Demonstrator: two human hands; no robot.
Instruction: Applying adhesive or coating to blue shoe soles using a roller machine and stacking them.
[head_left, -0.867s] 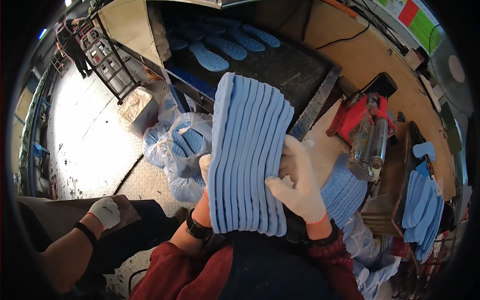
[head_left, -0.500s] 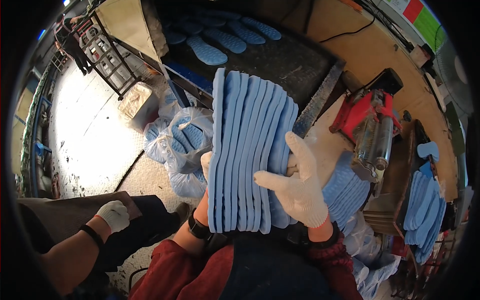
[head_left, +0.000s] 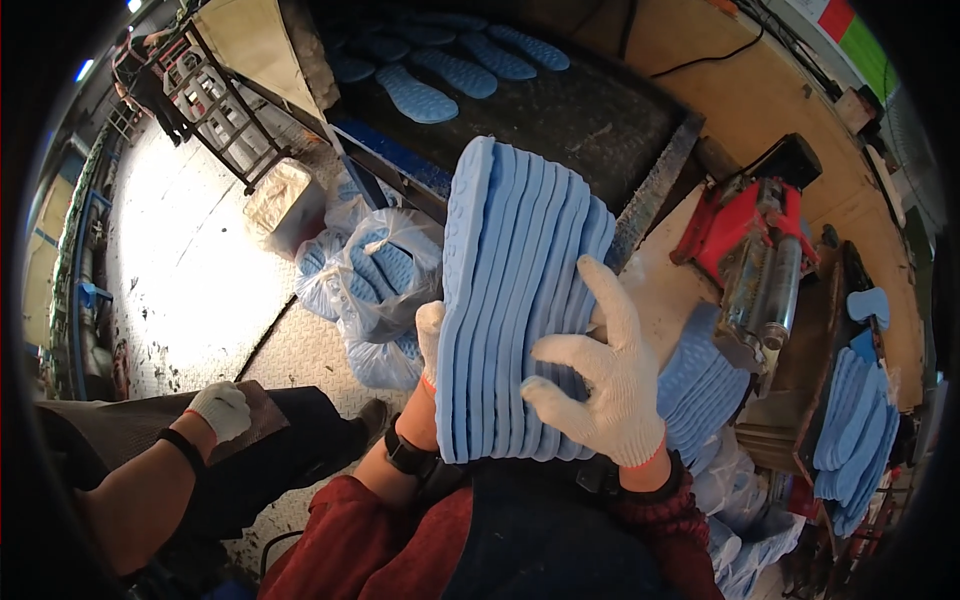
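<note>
Blue sole-shaped foam pads (head_left: 510,300), clasped by white-gloved left hand (head_left: 429,338), appear mid-straightening. Light pressure from the loosely spread white-gloved right hand (head_left: 612,392) seems needed next.

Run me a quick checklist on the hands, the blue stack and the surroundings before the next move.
1. Left hand on the stack's left side: ok; its fingers are mostly hidden.
2. Right hand gripping firmly: cannot tell; fingers spread over the right side.
3. Blue sole stack level along the top: not ok; it slopes down rightward.
4. Co-worker's gloved hand clear of the stack: ok; apart, to the left.
5. Red roller machine clear of both hands: ok; apart, to the right.
</note>
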